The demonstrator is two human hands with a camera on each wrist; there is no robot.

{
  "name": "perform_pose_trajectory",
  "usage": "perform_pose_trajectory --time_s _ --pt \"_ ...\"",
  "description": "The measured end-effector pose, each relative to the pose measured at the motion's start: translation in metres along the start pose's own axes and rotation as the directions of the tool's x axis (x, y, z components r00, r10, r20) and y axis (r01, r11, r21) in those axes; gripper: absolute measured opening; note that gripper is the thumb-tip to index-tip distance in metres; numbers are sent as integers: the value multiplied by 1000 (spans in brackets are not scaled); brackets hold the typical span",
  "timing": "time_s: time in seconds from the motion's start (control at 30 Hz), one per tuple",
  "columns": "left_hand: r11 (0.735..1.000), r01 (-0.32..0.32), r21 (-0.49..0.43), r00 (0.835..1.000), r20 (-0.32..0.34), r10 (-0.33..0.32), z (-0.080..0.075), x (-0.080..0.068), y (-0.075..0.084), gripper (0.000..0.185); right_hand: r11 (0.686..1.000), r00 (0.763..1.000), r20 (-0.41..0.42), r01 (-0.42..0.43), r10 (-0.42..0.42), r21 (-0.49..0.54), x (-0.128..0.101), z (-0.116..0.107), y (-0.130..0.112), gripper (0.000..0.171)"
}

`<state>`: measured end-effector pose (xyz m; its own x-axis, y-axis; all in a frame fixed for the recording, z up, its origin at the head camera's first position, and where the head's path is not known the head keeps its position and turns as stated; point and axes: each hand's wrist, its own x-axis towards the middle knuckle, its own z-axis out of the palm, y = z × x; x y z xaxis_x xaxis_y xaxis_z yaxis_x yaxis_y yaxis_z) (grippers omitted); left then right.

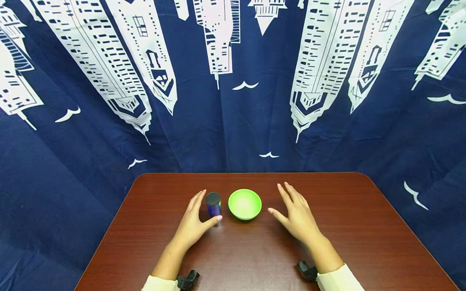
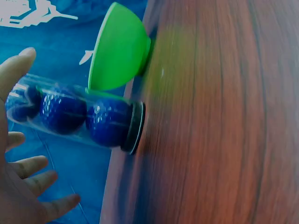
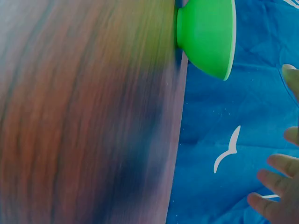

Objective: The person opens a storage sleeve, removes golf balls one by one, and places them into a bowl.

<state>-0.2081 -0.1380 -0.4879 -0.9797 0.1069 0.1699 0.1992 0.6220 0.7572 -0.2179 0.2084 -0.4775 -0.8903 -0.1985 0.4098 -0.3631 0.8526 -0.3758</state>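
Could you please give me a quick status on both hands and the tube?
Left hand cupped around clear tube of blue balls, thumb touching, not gripped. Right hand open, flat near green bowl. Nothing in the way.

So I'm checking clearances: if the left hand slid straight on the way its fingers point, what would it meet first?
Probably the clear plastic tube of blue balls with a black cap: the left hand already cups it, thumb at its base. The green plastic bowl lies beyond, to the right.

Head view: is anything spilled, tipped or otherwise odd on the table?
Nothing stands out. The clear tube of blue balls stands upright beside the green bowl, with the left hand around it; no spill shows on the table.
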Motion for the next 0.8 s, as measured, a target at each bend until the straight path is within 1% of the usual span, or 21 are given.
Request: perform_pose_trajectory --time_s 0.07,0.17,0.27,0.37,0.47,0.63,0.8 --pt "999 8 -44 1000 1 -8 2 0 2 101 999 1000 -18 8 -7 39 0 1 -2 84" --pt "994 30 -106 999 -13 -32 6 0 5 95 994 999 -40 24 -19 105 0 2 -5 80" --pt "979 46 -196 998 -23 -51 10 1 7 90 986 997 -59 50 -41 160 0 4 -9 75" --pt "967 51 -249 998 -15 -57 14 2 8 88 977 996 -72 74 -60 199 0 6 -13 70" --pt "973 54 -226 998 -17 -60 18 2 8 87 970 995 -71 86 -71 228 -1 7 -17 65" --pt "988 45 -146 997 -59 -54 22 0 8 78 958 995 -63 90 -75 273 -1 9 -23 58" --pt "991 38 -130 995 -82 -49 22 0 11 65 950 994 -66 106 -90 292 -2 10 -29 55"
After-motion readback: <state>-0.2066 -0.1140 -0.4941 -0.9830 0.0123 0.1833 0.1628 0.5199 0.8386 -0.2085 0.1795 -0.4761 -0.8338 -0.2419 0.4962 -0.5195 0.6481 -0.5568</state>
